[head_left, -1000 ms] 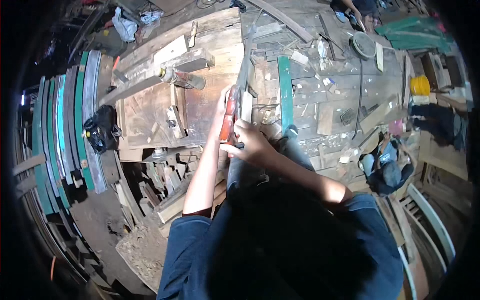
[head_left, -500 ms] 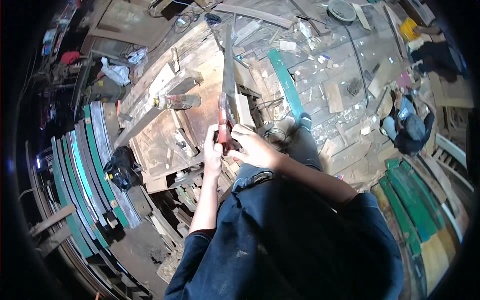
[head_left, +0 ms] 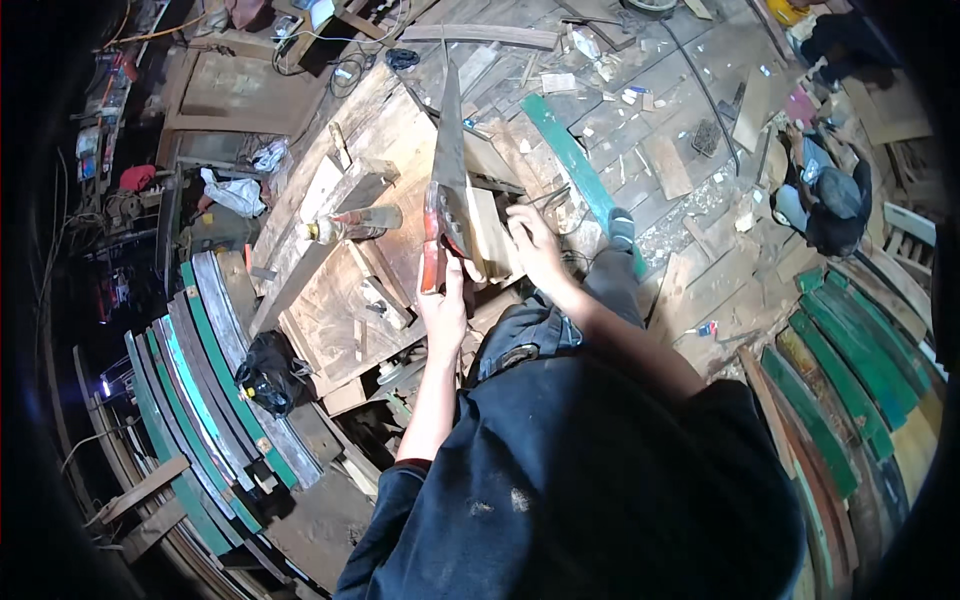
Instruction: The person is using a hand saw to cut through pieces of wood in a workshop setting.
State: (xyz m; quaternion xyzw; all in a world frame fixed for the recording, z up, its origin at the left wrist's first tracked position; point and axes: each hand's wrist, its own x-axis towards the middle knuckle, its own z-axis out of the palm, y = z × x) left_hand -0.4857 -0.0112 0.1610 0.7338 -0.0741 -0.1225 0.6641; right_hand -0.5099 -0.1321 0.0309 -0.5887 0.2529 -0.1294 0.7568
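Note:
My left hand (head_left: 443,305) is wrapped round the red handle of a handsaw (head_left: 450,150). The saw's long grey blade points away from me, over the right edge of a wooden workbench (head_left: 400,225). Off the handle, my right hand (head_left: 540,250) hangs open with its fingers loosely bent and apart. It is just right of a pale wood piece (head_left: 487,235) at the bench's side; whether it touches that piece, I cannot tell. Left of the saw, a bottle (head_left: 368,220) with a worn label is beside a thick timber (head_left: 330,225) on the bench.
Green and grey boards (head_left: 215,400) are stacked at the left, near a black plastic bag (head_left: 270,375). More green boards (head_left: 845,350) lie at the right. One green plank (head_left: 570,155) crosses the scrap-strewn floor. A person (head_left: 835,195) crouches at the far right.
My right hand has left the saw handle and moved right, its fingers loosening. My left hand keeps the saw, now tilted more to the left. The whole view has shifted slightly.

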